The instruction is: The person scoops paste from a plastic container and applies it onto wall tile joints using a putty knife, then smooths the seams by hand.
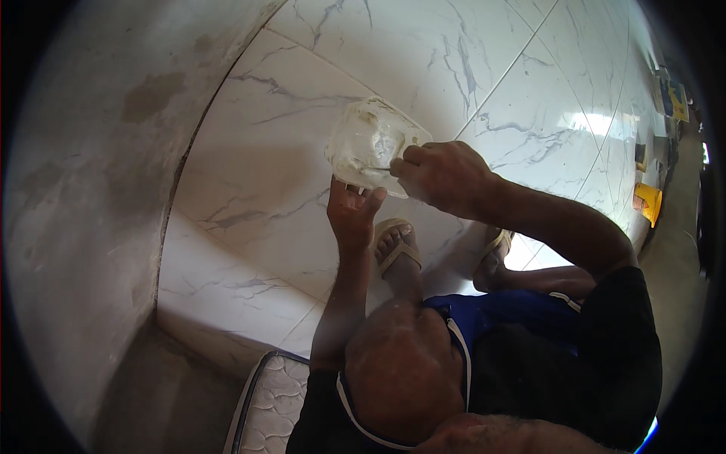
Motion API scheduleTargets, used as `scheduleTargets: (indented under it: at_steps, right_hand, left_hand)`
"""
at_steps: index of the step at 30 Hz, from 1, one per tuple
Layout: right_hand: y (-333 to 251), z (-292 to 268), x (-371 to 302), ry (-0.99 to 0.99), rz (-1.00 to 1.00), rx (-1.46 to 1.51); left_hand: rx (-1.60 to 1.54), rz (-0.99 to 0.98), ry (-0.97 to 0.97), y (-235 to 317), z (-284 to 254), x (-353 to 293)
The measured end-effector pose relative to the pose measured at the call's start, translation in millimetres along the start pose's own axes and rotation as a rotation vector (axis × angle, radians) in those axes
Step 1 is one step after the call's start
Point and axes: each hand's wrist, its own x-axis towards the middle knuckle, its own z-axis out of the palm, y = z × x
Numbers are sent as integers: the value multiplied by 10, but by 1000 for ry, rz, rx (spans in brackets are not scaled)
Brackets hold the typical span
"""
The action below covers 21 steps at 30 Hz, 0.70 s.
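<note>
A clear plastic tub (346,127) with pale smears inside is held up over the tiled floor. My left hand (353,212) grips it from below, fingers behind its near wall and thumb raised beside it. My right hand (446,175) is closed around a thin tool (380,169) that reaches into the tub. Only a short dark length of the tool shows. Its working end cannot be made out against the cloudy plastic, and my fist hides its handle.
White marble-patterned tiles (249,163) cover the floor. A bare grey wall (91,197) rises at left, and a quilted mattress (276,401) lies at the lower left. My sandalled foot (395,246) is just below the tub. A yellow container (648,203) sits at far right.
</note>
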Motion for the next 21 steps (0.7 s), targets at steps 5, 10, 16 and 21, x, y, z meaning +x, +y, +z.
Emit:
scheduleTargets:
  at_steps: [5, 10, 16, 21]
  right_hand:
    - [-142, 157, -12, 17, 83, 158]
    - [-147, 205, -17, 48, 116, 170]
    - [-174, 294, -74, 188, -44, 130]
    - [-266, 264, -88, -86, 176, 340]
  left_hand:
    - [13, -1, 94, -81, -51, -36]
    - [-3, 9, 95, -183, -62, -93]
    - [-120, 41, 111, -258, -144, -163]
    - [-158, 31, 112, -159, -177, -130]
